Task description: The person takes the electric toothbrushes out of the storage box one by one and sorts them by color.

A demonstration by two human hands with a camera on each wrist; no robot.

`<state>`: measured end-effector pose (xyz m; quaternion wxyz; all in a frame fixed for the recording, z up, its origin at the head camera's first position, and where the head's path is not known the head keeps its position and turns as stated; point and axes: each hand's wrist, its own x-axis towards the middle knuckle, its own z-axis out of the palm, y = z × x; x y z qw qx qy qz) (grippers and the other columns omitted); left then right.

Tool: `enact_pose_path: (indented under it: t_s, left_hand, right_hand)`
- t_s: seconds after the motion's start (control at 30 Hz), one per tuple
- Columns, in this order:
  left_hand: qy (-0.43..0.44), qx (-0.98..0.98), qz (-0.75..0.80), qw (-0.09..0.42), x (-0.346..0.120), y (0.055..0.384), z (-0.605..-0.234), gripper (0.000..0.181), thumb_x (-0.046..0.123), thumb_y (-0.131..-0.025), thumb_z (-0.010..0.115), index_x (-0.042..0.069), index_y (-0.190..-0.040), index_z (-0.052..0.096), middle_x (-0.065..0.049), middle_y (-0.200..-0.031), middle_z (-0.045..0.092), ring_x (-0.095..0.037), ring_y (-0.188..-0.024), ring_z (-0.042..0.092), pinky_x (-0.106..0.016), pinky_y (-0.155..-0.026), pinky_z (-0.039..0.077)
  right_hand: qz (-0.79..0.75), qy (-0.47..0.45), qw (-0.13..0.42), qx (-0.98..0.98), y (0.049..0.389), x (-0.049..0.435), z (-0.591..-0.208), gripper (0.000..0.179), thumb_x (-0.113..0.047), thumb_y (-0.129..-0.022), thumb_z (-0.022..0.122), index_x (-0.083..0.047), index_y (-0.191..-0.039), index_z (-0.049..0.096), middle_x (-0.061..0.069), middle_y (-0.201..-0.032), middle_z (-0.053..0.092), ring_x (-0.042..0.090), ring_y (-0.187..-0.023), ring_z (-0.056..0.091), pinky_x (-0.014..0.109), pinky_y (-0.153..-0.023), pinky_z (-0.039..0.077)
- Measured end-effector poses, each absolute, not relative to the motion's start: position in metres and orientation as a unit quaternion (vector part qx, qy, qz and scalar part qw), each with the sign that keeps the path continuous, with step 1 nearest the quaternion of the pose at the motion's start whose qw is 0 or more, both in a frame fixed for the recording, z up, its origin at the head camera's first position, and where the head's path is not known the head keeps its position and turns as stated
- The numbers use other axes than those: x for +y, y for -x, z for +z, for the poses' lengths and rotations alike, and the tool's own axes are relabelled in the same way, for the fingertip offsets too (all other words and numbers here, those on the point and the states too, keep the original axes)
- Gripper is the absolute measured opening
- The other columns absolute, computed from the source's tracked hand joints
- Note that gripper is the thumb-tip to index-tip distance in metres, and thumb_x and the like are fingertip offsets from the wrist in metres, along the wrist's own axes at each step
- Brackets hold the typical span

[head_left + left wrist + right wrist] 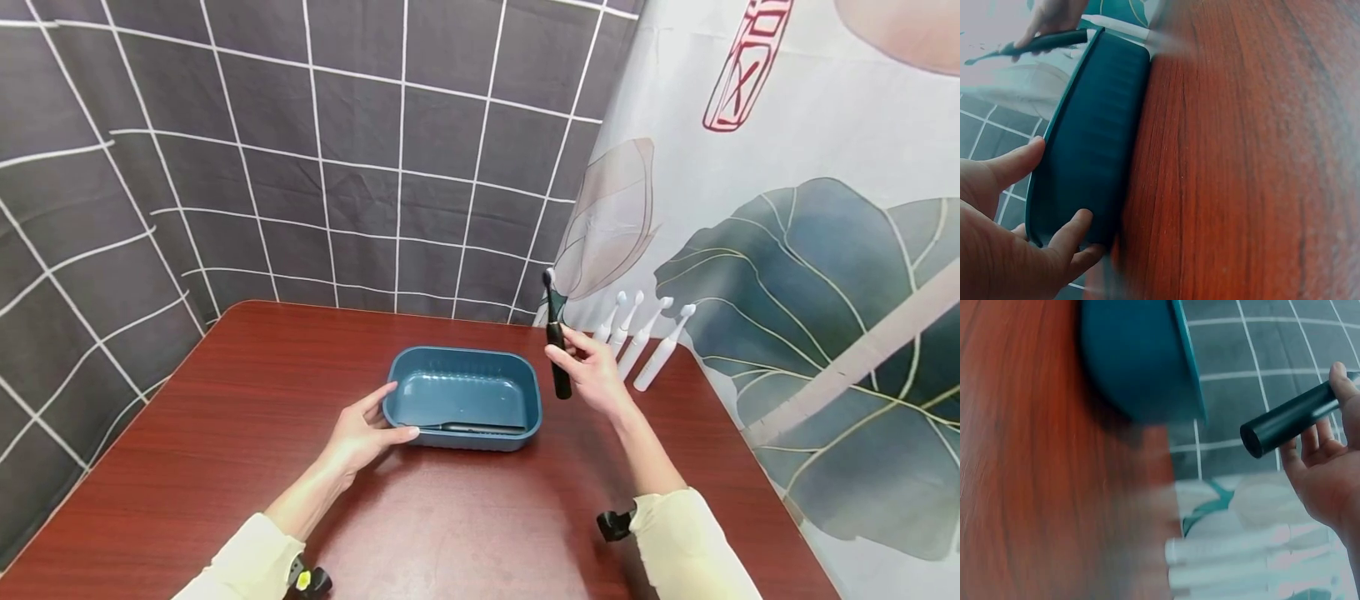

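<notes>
My right hand holds a black electric toothbrush upright by its handle, brush head at the top, just right of a blue plastic box. Thumb and fingers pinch the handle, whose flat base faces the camera in the right wrist view. At the box's left front corner, my left hand grips it, thumb on the front rim and other fingers round the left end. Inside the box, along its front wall, lies another black toothbrush, partly hidden by the rim.
Several white electric toothbrushes stand in a row at the right rear of the reddish-brown table. Behind it hangs a dark gridded curtain. A white cloth with leaf prints hangs along the right side.
</notes>
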<state>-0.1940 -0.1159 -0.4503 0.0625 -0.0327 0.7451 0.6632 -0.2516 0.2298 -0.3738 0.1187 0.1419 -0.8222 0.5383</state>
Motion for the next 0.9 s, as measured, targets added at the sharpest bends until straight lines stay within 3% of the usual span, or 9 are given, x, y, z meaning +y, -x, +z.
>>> enact_pose_path:
  t_s: [0.13, 0.5, 0.7, 0.8, 0.9]
  left_hand:
    - [0.034, 0.748, 0.66, 0.063, -0.116, 0.195, -0.451, 0.09, 0.011, -0.073, 0.091, 0.01, -0.152, 0.045, -0.02, -0.154, 0.04, -0.037, -0.134, 0.048, -0.043, -0.104, 0.044]
    - [0.032, 0.748, 0.66, 0.065, -0.115, 0.193, -0.45, 0.09, 0.011, -0.074, 0.09, 0.01, -0.152, 0.045, -0.021, -0.154, 0.039, -0.038, -0.135, 0.047, -0.044, -0.104, 0.044]
    - [0.03, 0.75, 0.657, 0.068, -0.116, 0.193, -0.451, 0.09, 0.013, -0.075, 0.09, 0.01, -0.152, 0.044, -0.021, -0.155, 0.039, -0.037, -0.135, 0.047, -0.044, -0.104, 0.044]
    - [0.03, 0.752, 0.655, 0.068, -0.116, 0.194, -0.452, 0.09, 0.014, -0.075, 0.091, 0.011, -0.152, 0.044, -0.02, -0.155, 0.039, -0.037, -0.135, 0.047, -0.044, -0.104, 0.044]
    - [0.027, 0.752, 0.656, 0.066, -0.116, 0.194, -0.452, 0.09, 0.013, -0.075, 0.09, 0.01, -0.152, 0.044, -0.021, -0.155, 0.039, -0.037, -0.135, 0.047, -0.044, -0.104, 0.044]
  right_hand:
    - [0.522, -0.126, 0.131, -0.833, 0.233, 0.245, -0.366, 0.037, -0.002, -0.093, 0.07, 0.009, -0.128, 0.062, 0.014, -0.086, 0.063, 0.018, -0.076, 0.056, 0.02, -0.066, 0.048]
    - [0.506, -0.084, 0.147, -0.846, 0.236, 0.299, -0.41, 0.033, -0.017, -0.089, 0.079, -0.002, -0.118, 0.073, 0.008, -0.083, 0.071, 0.01, -0.075, 0.06, 0.019, -0.068, 0.046]
    - [0.551, -0.048, 0.116, -0.825, 0.229, 0.308, -0.419, 0.045, -0.019, -0.086, 0.083, 0.004, -0.122, 0.069, 0.0, -0.088, 0.073, 0.006, -0.079, 0.068, 0.027, -0.076, 0.058]
    - [0.574, -0.036, 0.104, -0.812, 0.227, 0.311, -0.424, 0.046, -0.017, -0.084, 0.083, 0.006, -0.121, 0.068, 0.003, -0.09, 0.073, 0.007, -0.08, 0.069, 0.032, -0.076, 0.059]
    - [0.571, -0.033, 0.105, -0.814, 0.225, 0.313, -0.43, 0.043, -0.015, -0.084, 0.083, 0.006, -0.119, 0.07, 0.01, -0.092, 0.072, 0.006, -0.078, 0.068, 0.027, -0.074, 0.059]
